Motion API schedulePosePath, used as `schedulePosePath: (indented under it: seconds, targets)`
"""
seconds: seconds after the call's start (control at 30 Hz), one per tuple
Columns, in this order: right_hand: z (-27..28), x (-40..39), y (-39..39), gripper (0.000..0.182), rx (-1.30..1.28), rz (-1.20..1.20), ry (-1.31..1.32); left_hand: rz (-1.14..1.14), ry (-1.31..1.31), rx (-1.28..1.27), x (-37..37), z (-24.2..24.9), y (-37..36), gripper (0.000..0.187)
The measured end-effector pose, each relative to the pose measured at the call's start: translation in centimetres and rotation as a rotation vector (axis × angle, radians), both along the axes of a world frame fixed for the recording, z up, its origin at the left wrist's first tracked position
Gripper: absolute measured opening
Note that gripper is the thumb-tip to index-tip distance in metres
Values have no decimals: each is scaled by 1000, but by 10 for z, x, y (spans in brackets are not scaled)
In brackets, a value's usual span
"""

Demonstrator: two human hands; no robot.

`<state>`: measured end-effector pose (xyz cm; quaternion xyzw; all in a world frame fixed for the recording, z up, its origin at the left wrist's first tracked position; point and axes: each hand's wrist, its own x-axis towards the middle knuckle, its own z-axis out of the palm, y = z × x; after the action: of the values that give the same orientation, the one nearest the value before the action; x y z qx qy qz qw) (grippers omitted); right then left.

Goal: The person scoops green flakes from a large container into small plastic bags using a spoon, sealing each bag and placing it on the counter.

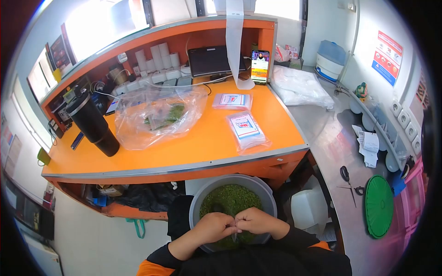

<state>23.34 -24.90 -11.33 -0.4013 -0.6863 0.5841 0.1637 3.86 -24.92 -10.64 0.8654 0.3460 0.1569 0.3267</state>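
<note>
Below me stands a grey plastic tub [196, 202] holding finely chopped green herbs [235, 195]. My left hand [214, 227] and my right hand [255, 221] meet over the herbs, fingertips pinched together and touching. Between them hangs a translucent sliver that looks like the top of a small clear plastic bag [235, 238], mostly hidden by fingers. On the orange counter [184, 156] ahead lies a large clear bag [133, 124] with some greens inside. Two packs of clear bags with printed labels, one pack [247, 130] nearer and another pack [232, 101] behind, rest to its right.
A black tumbler [94, 124] stands at the counter's left. A phone [259, 66] leans upright near a dark monitor [209, 61]. On the steel side table [334, 152] are scissors [347, 179], paper slips [368, 146], a green lid [379, 207] and a white plastic bundle [299, 86].
</note>
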Motion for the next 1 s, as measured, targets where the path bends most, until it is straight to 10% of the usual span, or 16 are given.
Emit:
schedulePosePath:
  seconds: [0.5,0.6,0.7,0.87,1.0]
  targets:
    - [16,-12,-11,10,900,-285,-236,158,96,136,-7,13,5,24]
    - [34,-11,-15,11,1017,19,-111,129,71,98,-7,14,9,23]
    - [25,-8,-20,16,923,177,-445,39,70,-10,-8,11,12,22]
    - [28,-4,-18,11,841,232,-362,210,-159,-277,-7,0,16,21]
    - [27,-8,-23,8,684,208,-271,-69,-517,-384,-8,2,14,38]
